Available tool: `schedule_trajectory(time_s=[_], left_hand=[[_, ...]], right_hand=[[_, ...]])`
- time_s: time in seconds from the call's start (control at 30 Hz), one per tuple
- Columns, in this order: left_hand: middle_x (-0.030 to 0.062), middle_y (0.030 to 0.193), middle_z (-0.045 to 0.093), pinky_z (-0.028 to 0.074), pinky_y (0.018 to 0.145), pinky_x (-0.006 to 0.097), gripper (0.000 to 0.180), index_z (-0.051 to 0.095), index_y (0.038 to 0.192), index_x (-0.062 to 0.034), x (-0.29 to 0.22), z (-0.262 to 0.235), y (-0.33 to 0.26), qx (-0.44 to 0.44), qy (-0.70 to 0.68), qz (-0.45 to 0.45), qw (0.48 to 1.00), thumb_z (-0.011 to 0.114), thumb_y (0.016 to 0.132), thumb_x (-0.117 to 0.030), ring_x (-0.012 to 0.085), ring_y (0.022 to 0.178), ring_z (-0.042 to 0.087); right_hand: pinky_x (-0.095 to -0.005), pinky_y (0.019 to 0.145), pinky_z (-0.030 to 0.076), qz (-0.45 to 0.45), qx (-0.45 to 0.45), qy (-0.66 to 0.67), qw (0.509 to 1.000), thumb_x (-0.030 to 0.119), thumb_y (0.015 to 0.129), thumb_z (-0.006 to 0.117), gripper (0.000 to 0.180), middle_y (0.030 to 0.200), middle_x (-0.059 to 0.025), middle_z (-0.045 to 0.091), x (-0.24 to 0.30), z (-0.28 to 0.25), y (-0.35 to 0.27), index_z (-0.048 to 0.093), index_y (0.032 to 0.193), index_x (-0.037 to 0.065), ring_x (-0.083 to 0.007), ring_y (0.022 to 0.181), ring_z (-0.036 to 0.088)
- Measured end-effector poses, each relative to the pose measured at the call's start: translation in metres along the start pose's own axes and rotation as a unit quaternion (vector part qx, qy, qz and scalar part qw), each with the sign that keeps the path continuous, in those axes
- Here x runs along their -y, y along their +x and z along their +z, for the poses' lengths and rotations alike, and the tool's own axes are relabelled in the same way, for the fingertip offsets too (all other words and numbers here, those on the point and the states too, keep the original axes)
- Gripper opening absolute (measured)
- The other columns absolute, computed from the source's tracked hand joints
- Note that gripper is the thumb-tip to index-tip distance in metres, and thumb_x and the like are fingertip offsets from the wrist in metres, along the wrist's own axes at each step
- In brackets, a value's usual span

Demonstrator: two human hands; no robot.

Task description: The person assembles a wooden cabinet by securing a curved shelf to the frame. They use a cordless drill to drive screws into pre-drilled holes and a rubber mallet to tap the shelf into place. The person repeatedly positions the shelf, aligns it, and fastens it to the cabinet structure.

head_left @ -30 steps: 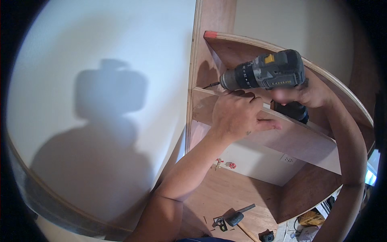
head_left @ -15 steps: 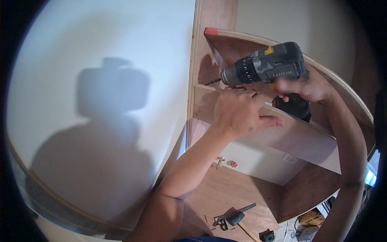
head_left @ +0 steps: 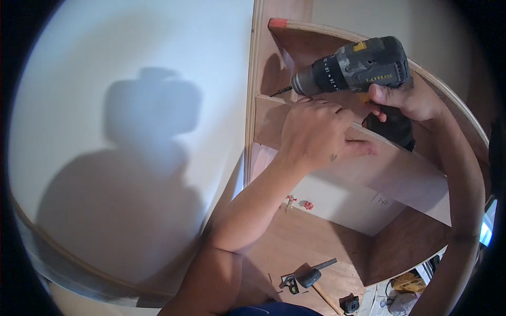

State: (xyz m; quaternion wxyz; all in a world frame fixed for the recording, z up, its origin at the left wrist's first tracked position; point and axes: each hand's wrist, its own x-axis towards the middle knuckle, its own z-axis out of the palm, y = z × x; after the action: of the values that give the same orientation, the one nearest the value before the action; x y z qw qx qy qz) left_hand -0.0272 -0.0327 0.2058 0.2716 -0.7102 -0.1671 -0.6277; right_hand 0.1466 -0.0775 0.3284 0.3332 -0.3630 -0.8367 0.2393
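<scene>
My right hand (head_left: 408, 101) is closed around the handle of a dark grey cordless drill (head_left: 358, 66) with yellow details. Its bit (head_left: 282, 91) points left and slightly down, its tip at the corner where a wooden crosspiece board (head_left: 400, 184) meets an upright plywood panel (head_left: 253, 63). Whether a screw sits on the tip is too small to tell. My left hand (head_left: 316, 129) grips that board from the front, its fingers bent over the upper edge just under the chuck and its thumb lying along the face.
A curved plywood edge (head_left: 443, 84) arches behind the drill. Below are red-handled valves (head_left: 308, 205) by the wall. On the wooden base lie a mallet (head_left: 309, 277), a small square-like tool (head_left: 289, 283), several screws and a black block-shaped item (head_left: 349, 304). A white panel (head_left: 132, 221) fills the left.
The whole view has shifted slightly, so the drill, board and curved edge appear higher. My right thumb, blurred before, is now sharp. Both grips and the bit's place at the corner stay the same.
</scene>
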Motion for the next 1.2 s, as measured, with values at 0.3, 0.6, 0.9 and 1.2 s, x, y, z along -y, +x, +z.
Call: schedule_trajectory(time_s=[0.3,0.6,0.9,1.2], left_hand=[[0.011,0.061,0.069,0.054,0.054,0.043,0.07,0.073,0.067,-0.0108,0.003,0.005,-0.007,0.042,0.037,-0.056,0.997,0.075,0.066,-0.081,0.0306,0.059,0.071],[0.0082,0.057,0.066,0.053,0.051,0.04,0.07,0.062,0.056,-0.0131,0.006,0.007,-0.009,0.012,0.047,-0.012,0.999,0.077,0.061,-0.081,0.0276,0.054,0.068],[0.0091,0.058,0.066,0.054,0.051,0.04,0.071,0.062,0.056,-0.0122,0.005,0.011,-0.002,0.001,0.042,-0.008,0.999,0.077,0.062,-0.081,0.0285,0.055,0.069],[0.0099,0.058,0.067,0.054,0.052,0.04,0.07,0.065,0.057,-0.0125,0.004,0.009,-0.003,0.036,0.051,-0.013,0.998,0.077,0.062,-0.082,0.0284,0.056,0.07]], right_hand=[[-0.0269,0.058,0.049,0.018,-0.007,-0.021,1.0,0.047,0.083,0.086,0.057,0.087,-0.0038,0.065,0.0,0.004,0.001,0.066,0.115,0.006,-0.013,0.069,0.059],[-0.0257,0.056,0.049,0.003,0.022,-0.035,0.999,0.052,0.083,0.084,0.06,0.092,-0.0043,0.066,-0.01,-0.005,0.001,0.067,0.114,0.004,-0.0118,0.07,0.06],[-0.0255,0.055,0.049,-0.007,0.015,-0.05,0.999,0.048,0.086,0.083,0.054,0.092,-0.004,0.067,-0.01,-0.007,0.0,0.067,0.114,0.004,-0.0118,0.07,0.06],[-0.0256,0.055,0.049,0.016,0.003,-0.049,0.999,0.052,0.083,0.084,0.058,0.09,-0.0036,0.066,-0.013,-0.009,-0.001,0.067,0.113,0.005,-0.0117,0.07,0.061]])
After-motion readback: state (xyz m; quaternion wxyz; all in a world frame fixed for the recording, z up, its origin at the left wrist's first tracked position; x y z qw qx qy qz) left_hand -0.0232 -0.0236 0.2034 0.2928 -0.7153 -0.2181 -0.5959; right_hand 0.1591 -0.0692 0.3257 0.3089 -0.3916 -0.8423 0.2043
